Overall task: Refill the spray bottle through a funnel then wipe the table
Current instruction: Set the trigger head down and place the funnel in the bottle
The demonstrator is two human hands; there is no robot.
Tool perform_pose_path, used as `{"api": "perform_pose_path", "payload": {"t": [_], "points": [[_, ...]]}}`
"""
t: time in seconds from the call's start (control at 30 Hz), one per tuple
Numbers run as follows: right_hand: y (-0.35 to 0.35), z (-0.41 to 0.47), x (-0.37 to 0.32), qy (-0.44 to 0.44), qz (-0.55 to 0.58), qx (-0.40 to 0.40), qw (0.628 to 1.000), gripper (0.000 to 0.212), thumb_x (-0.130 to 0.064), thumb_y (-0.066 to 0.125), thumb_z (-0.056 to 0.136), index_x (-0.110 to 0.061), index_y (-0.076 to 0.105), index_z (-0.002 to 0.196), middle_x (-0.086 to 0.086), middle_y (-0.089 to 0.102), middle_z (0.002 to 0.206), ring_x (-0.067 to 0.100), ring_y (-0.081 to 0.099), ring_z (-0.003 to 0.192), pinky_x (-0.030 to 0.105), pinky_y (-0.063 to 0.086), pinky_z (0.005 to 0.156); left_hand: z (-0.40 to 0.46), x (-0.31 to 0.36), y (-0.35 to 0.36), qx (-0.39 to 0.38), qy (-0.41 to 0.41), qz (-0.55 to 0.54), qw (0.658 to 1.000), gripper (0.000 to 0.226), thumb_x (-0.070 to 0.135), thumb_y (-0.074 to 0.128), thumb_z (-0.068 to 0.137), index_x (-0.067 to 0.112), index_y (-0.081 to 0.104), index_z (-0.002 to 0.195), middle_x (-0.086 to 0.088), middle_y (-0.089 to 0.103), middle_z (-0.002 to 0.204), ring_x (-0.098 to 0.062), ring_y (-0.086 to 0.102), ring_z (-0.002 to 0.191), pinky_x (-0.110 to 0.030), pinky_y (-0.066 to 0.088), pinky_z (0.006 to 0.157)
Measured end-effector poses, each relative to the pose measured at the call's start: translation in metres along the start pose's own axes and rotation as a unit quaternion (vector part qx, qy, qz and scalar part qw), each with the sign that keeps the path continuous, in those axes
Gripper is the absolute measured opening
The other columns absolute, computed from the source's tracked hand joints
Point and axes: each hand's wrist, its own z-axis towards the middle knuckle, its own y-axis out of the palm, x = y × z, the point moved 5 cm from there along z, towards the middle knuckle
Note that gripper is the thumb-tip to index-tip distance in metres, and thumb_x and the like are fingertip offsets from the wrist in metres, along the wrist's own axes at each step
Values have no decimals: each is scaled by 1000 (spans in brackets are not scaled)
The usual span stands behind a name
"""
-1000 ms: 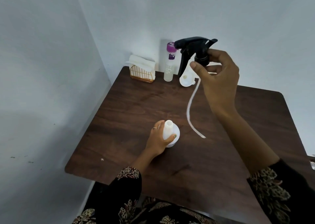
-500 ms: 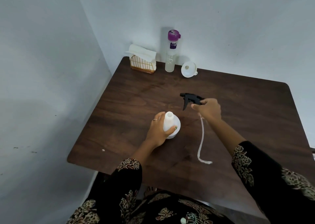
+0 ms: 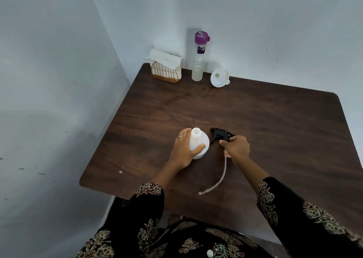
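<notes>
A white spray bottle [image 3: 198, 142] stands open-necked on the dark wooden table [image 3: 265, 124], and my left hand [image 3: 181, 151] grips its body. Just right of it, my right hand [image 3: 236, 147] holds the black trigger sprayer head [image 3: 220, 135] low at the tabletop. Its white dip tube [image 3: 222, 177] trails toward the near edge. A white funnel [image 3: 219, 77] lies on its side at the back of the table. Beside the funnel stands a tall clear bottle with a purple cap [image 3: 198, 61].
A gold wire holder with white paper napkins [image 3: 166, 67] sits in the back left corner, against the walls. A small white scrap [image 3: 120, 172] lies near the table's front left edge.
My right hand has brought the sprayer head down from high above the table to the tabletop beside the bottle. The left hand has stayed on the bottle.
</notes>
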Motion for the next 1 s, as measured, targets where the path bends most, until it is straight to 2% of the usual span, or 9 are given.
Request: {"api": "perform_pose_path", "payload": {"t": [0.07,0.17,0.27,0.37,0.53,0.67,0.83,0.9,1.0], "points": [[1,1,3,5,4,-4,1000,39,-22,77,77,-8,60,110,14,69,85,28,69,65,45,60,73,0,-1,0,2,-1,1,1000,69,47,65,82,25,35,140,1,32,144,-24,38,125,-38,39,100],[2,4,7,1,-24,-8,1000,41,-27,77,77,-11,61,111,15,68,105,32,68,91,48,57,80,0,-2,1,2,0,1,1000,68,48,64,82,27,35,140,2,31,144,-23,38,125,-36,38,98],[1,3,7,-11,-62,6,998,42,-38,75,77,-15,63,110,10,68,107,31,65,98,43,54,84,0,-3,1,5,2,0,1000,68,49,63,82,28,35,140,2,31,143,-23,38,124,-35,38,96],[-5,3,4,-34,-68,45,996,33,-48,63,82,-17,65,93,5,66,94,27,61,87,32,46,74,-3,-3,-1,-1,12,-1,1000,68,54,60,82,33,30,139,4,30,143,-21,38,125,-37,40,96],[-27,17,2,-93,-26,90,991,20,-32,51,90,-20,57,75,0,60,74,21,55,72,30,41,67,-23,-11,-20,40,74,-16,996,72,66,52,78,41,25,140,14,29,143,-7,42,123,-28,45,92],[-49,45,2,-133,-23,73,988,18,-23,49,92,-15,61,82,8,67,82,26,62,76,35,49,69,-15,-20,-48,127,108,2,986,61,60,49,83,45,28,139,16,39,139,3,51,108,-14,45,75],[-60,82,-21,-181,-179,7,967,19,-19,44,95,-13,58,107,15,64,111,35,59,100,39,46,80,32,-3,-89,184,77,41,979,43,43,48,92,33,39,133,10,54,118,-6,58,93,-29,52,72],[-61,93,-40,-194,-266,-47,943,29,-20,46,94,-11,49,121,18,57,124,37,55,111,40,44,87,56,9,-95,168,75,70,980,39,38,50,93,32,41,130,8,58,114,-6,59,90,-27,51,71],[-59,156,-73,-189,-357,-122,907,47,-24,52,93,-9,37,134,20,50,134,37,51,119,42,43,95,138,22,-57,37,2,79,996,45,33,53,92,29,37,135,2,58,120,-10,60,95,-32,52,79]]}}
